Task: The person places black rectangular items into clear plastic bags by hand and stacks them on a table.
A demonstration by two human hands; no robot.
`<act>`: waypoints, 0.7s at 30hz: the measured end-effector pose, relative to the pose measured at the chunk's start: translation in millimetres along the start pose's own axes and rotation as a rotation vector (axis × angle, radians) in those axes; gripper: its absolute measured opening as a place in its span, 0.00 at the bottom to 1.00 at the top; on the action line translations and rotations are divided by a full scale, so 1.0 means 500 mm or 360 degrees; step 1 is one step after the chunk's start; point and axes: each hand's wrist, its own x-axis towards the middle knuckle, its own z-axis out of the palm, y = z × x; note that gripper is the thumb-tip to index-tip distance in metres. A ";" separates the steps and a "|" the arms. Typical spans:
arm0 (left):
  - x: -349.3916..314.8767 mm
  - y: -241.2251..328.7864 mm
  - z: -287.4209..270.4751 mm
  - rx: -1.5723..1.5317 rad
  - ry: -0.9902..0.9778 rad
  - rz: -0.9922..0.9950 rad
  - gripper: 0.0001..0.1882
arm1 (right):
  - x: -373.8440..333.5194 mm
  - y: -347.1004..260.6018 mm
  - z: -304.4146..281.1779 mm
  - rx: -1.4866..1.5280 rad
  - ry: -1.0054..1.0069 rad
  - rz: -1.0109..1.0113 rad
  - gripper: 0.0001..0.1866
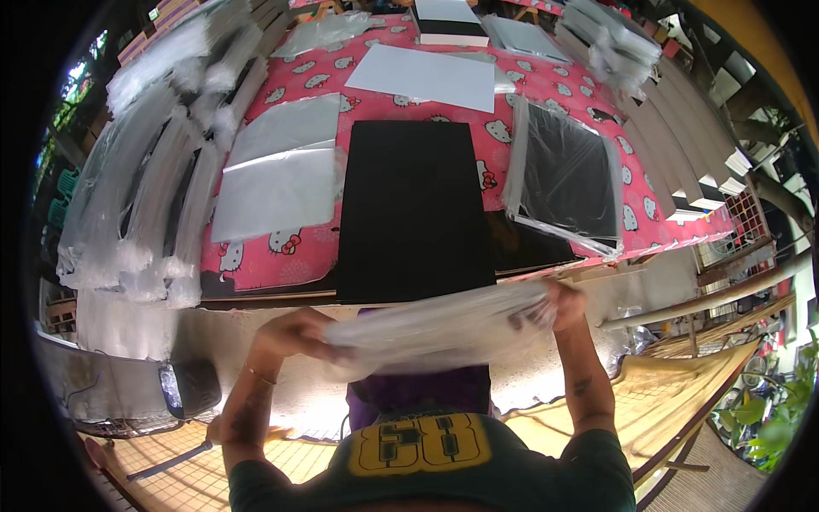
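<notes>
Between my two hands a clear plastic bag (444,328) is stretched across, blurred by motion, just off the table's near edge. My left hand (299,334) has its fingers closed on one end. At the other end my right hand (565,305) grips the plastic too. Right beyond the bag lies a flat black board (414,205), its near end at the table edge. To its left are flat clear plastic bags (277,179). A black board in a clear plastic bag (567,175) lies to its right.
Tall piles of plastic-wrapped boards (141,188) line the table's left side. More board stacks (682,145) stand at the right. A white sheet (426,75) lies beyond the black board, and a black-and-white stack (450,24) stands at the far end. A pink patterned cloth (290,263) covers the table.
</notes>
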 end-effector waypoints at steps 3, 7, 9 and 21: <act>-0.003 0.002 0.029 -0.1069 0.0417 0.0637 0.22 | -0.001 0.046 0.037 -0.1068 0.0170 0.0224 0.20; 0.051 -0.077 0.102 0.0320 0.1169 0.0530 0.13 | 0.024 0.166 0.043 -0.1385 0.1527 -0.0455 0.26; 0.066 -0.091 0.118 0.0007 0.1601 0.0393 0.12 | 0.049 0.175 0.064 -0.1450 0.1641 -0.0489 0.32; 0.061 -0.098 0.127 0.0031 0.1668 0.0522 0.18 | 0.028 0.168 0.081 -0.1247 0.1767 -0.0956 0.11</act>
